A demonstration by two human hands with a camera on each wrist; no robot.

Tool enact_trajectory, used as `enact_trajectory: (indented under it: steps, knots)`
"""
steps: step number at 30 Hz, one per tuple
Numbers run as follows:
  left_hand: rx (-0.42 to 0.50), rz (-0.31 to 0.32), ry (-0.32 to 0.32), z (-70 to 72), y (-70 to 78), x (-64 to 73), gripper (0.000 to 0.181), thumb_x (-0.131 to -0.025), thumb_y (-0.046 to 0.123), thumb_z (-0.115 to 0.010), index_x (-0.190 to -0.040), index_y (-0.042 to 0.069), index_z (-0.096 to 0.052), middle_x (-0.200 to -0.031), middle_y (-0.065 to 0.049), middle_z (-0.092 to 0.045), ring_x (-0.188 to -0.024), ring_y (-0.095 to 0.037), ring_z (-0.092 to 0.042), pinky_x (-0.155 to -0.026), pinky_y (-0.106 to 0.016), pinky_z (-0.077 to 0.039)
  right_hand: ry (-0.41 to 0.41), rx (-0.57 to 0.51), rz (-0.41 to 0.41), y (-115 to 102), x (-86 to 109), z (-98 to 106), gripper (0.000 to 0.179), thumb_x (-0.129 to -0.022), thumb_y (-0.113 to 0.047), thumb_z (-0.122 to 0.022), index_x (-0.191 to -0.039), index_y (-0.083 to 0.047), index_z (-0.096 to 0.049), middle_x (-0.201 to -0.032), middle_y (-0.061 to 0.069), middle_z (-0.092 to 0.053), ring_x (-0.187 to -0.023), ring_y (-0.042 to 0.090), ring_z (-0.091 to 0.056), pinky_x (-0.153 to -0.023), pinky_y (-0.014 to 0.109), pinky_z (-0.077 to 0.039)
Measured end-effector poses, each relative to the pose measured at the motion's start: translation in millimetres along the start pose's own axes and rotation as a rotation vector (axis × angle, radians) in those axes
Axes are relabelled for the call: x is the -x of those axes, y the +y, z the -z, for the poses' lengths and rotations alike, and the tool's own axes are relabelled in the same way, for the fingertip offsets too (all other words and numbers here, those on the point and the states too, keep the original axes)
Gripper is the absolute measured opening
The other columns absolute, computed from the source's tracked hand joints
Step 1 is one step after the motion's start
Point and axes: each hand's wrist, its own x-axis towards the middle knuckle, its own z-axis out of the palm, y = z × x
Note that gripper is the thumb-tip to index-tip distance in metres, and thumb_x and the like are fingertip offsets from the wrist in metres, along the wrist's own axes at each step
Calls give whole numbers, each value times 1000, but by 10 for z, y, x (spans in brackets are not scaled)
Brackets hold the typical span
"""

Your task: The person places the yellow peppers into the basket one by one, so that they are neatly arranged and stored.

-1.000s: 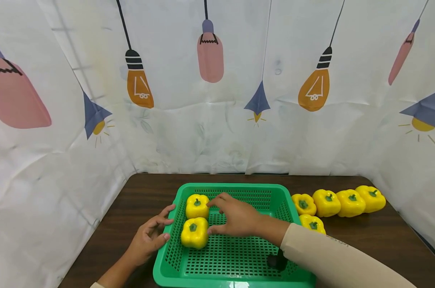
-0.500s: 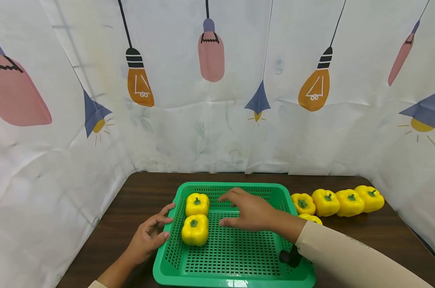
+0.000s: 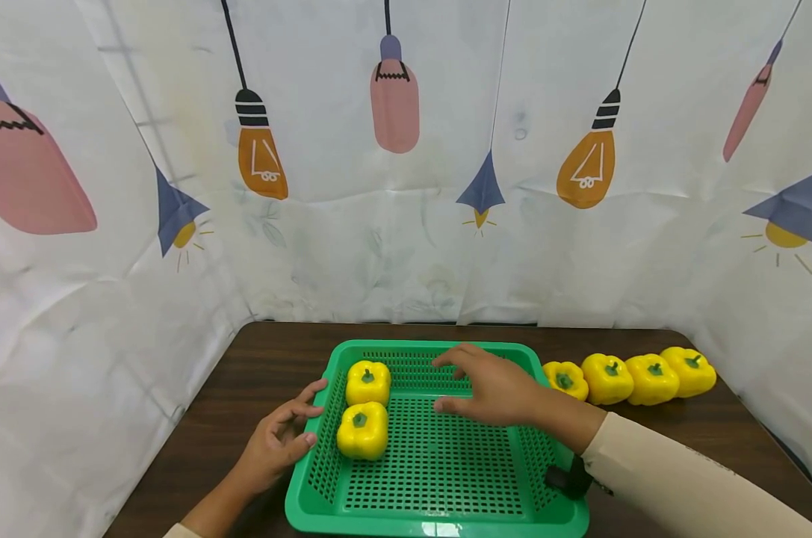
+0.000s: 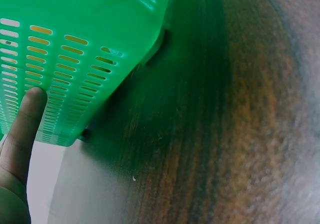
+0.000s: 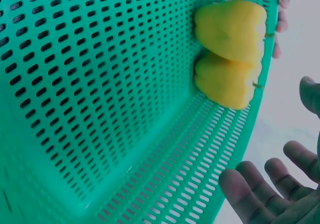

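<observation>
Head view: we are looking down into a green basket (image 3: 439, 456), its floor and walls full of slots, resting on a dark, wood-grained worktop (image 3: 271, 366).

Near pepper (image 3: 363, 437): it is standing stem up inside the basket, along the left wall, showing a glossy, bright yellow skin, blocky rounded lobes and a short green stem at the dimpled top.

Far pepper (image 3: 367, 385): it is standing just behind, touching its neighbour, with the same shine and green stem; in the right wrist view we are seeing both in a paler, softer yellow.

Row of peppers (image 3: 650, 381): four more yellow ones are lining up on the worktop beyond the basket's right rim, close together, green stems showing.

Left hand (image 3: 278, 438): its fingers are resting on the basket's left rim, apart from the thumb; in the left wrist view we are seeing one digit before the slotted outer wall, and cannot tell whether it is touching.

Right hand (image 3: 496, 390): it is hovering over the far right part of the basket, well apart from both peppers inside, its fingers and thumb standing apart.

Backdrop (image 3: 379, 261): white cloth is hanging behind, bearing printed bulbs and lamps.
</observation>
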Motion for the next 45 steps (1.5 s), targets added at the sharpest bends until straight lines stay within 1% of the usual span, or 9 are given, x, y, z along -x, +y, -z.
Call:
enact_trajectory:
  steps: [9,18,20,22,25,29,32,39,45]
  knots:
    - [-4,1,0,9,3,-1,39,-92,-21,-47,-129,-12,-52,-160,-30,-28,-153,-20,-24,-117,-24,-26,37,-2,26,62,90,122,59,-90,-53,-75,-140,-25,-59,-134,-6,-53,-108,11,-60,-73,31,-53]
    - [-8,20,3,19,8,3,37,-92,-21,-47,-128,-13,-52,-160,-30,-28,-153,-19,-24,-116,-22,-26,51,-17,-36,181,241,255,59,-90,-55,-74,-139,-27,-59,-133,-5,-55,-109,18,-61,-66,29,-52]
    - [-10,19,3,18,6,3,37,-92,-21,-47,-128,-14,-52,-160,-30,-28,-153,-19,-25,-116,-22,-26,57,-20,-46,240,289,282,58,-89,-57,-74,-138,-28,-59,-134,-5,-55,-107,17,-61,-65,28,-52]
    - [-7,20,2,16,0,7,37,-92,-21,-47,-128,-14,-51,-160,-30,-28,-153,-19,-25,-116,-23,-26,58,-21,-42,304,338,309,59,-90,-58,-73,-139,-27,-59,-134,-4,-55,-98,12,-63,-65,28,-53]
    - [-5,23,1,13,-9,19,37,-92,-21,-46,-128,-15,-51,-161,-30,-28,-153,-19,-25,-116,-23,-26,60,-33,-35,399,413,343,61,-90,-59,-71,-140,-27,-58,-136,-3,-54,-99,9,-62,-70,28,-55]
    - [-5,28,0,11,-7,33,37,-93,-21,-46,-128,-15,-51,-161,-29,-27,-153,-19,-25,-116,-22,-26,66,-72,-38,499,522,386,61,-91,-54,-73,-141,-24,-57,-138,0,-53,-112,22,-60,-78,30,-57]
    - [-4,25,-4,10,3,33,37,-93,-21,-46,-129,-14,-51,-161,-30,-27,-153,-19,-25,-116,-22,-26,69,-88,-36,586,610,417,62,-92,-53,-73,-141,-20,-56,-140,4,-53,-116,29,-59,-80,35,-58]
    - [-10,32,1,10,11,19,35,-93,-20,-47,-127,-17,-50,-161,-28,-29,-153,-18,-25,-116,-22,-26,118,-73,-32,846,799,451,65,-92,-53,-71,-143,-17,-54,-142,2,-54,-119,27,-58,-82,39,-58]
    - [-6,32,-1,18,-8,16,35,-93,-20,-47,-127,-18,-50,-161,-27,-29,-153,-18,-25,-116,-23,-26,148,-81,-26,962,930,487,61,-94,-48,-73,-142,-16,-55,-140,1,-55,-119,31,-58,-80,37,-58]
